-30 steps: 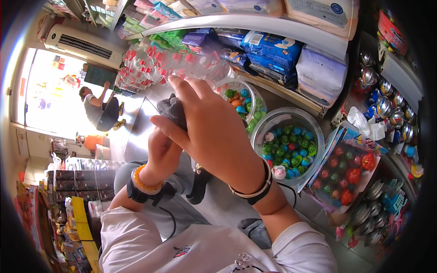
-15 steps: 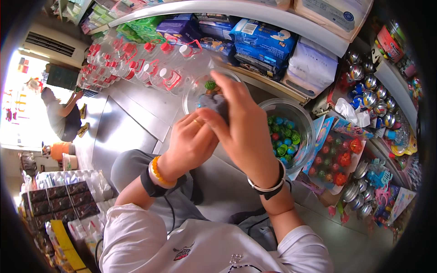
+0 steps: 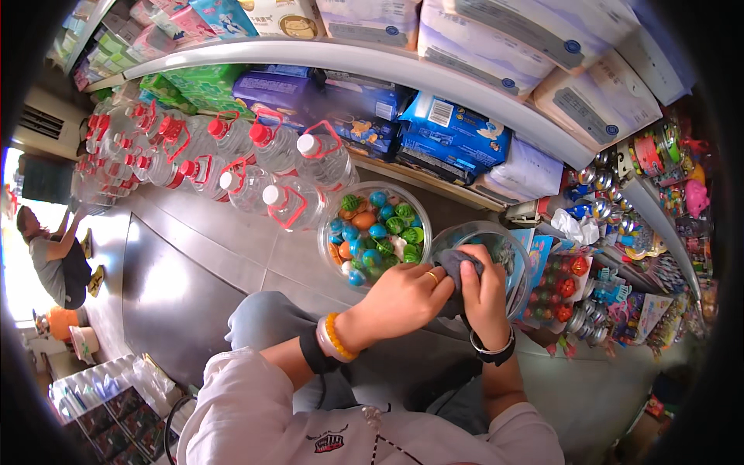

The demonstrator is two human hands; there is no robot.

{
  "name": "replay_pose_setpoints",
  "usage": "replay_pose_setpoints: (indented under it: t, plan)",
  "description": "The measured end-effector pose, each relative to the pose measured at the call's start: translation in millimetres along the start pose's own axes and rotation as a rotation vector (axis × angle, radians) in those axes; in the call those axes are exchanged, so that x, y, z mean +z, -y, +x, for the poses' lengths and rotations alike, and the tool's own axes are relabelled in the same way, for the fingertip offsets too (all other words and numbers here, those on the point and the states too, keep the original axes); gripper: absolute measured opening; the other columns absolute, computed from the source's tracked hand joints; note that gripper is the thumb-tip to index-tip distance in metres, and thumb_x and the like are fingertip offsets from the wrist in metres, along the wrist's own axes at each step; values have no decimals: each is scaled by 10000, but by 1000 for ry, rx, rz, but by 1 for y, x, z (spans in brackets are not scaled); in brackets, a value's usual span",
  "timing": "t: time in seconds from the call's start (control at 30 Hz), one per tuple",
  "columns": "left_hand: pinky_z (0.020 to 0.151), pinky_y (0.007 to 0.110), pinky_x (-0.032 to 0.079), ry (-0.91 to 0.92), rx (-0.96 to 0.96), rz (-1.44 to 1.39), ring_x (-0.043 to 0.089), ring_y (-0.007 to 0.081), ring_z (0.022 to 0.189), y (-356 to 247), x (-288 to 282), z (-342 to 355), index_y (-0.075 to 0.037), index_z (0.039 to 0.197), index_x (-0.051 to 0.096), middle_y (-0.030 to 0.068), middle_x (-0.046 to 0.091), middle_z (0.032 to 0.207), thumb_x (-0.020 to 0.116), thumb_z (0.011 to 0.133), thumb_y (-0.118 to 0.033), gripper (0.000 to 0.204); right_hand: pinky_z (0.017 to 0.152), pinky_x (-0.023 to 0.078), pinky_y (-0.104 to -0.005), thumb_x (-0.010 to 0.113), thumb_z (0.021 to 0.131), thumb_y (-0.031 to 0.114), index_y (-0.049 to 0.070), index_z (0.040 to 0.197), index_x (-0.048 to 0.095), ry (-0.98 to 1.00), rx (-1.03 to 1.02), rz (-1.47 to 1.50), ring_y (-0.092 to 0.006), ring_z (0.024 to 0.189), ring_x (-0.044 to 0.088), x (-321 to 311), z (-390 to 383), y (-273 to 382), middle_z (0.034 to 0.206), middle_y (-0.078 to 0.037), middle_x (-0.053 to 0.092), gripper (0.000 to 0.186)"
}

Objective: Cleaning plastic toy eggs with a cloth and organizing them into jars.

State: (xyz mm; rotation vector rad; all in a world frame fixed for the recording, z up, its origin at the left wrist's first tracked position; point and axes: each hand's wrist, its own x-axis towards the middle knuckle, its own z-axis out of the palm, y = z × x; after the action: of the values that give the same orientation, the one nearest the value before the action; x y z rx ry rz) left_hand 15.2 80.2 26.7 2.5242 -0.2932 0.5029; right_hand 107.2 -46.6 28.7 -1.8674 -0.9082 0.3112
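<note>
My left hand (image 3: 409, 297) and my right hand (image 3: 487, 301) come together around a dark grey cloth (image 3: 448, 265), both with fingers closed on it. Whether anything lies inside the cloth is hidden. The hands are in front of a round clear plastic tub (image 3: 518, 298), which they partly cover, so I cannot make out what is in it. Just left of it stands another clear round tub (image 3: 322, 246) holding several wrapped balls (image 3: 395, 225), green striped, blue and orange.
Large clear bottles (image 3: 314, 164) with red handles stand at the back left. Behind the tubs runs a shelf (image 3: 349, 58) of packaged goods. Boxes of small red and green toys (image 3: 562, 288) are to the right. At far left a person (image 3: 60, 256) raises their arms.
Both hands, with the grey cloth, have moved right, from over the left tub to the right one. The left tub's balls now show. My view has shifted.
</note>
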Motion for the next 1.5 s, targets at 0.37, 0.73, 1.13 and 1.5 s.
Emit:
replay_pose_setpoints:
  t: [0.37,0.73,1.13,1.5]
  plan:
    - [490,315,420,-100,-58,-112,523,210,562,-7,-15,8,-52,725,471,53,468,642,550,607,-79,145,540,367,-242,366,931,233,-30,793,506,81,182,289,-91,584,423,-11,12,3,691,-14,493,328]
    - [457,385,387,-77,-243,-144,485,314,509,-27,-25,-14,-13,729,477,123,472,600,600,728,-33,124,761,426,-272,520,858,268,38,1163,492,451,0,305,-209,849,586,-50,12,12,1027,-129,585,383]
    - [461,382,410,-106,-833,380,548,296,531,0,-16,-53,-69,715,521,93,522,515,577,811,-251,213,724,457,-243,493,879,211,-26,1107,510,253,-111,247,-174,814,619,-129,-7,9,971,-112,596,329]
    - [477,342,410,-458,-49,-935,508,310,538,-148,100,18,17,812,493,130,512,660,504,746,68,84,619,435,-215,426,848,529,-32,968,562,-5,-131,57,-113,738,575,-131,-30,17,873,-69,605,590]
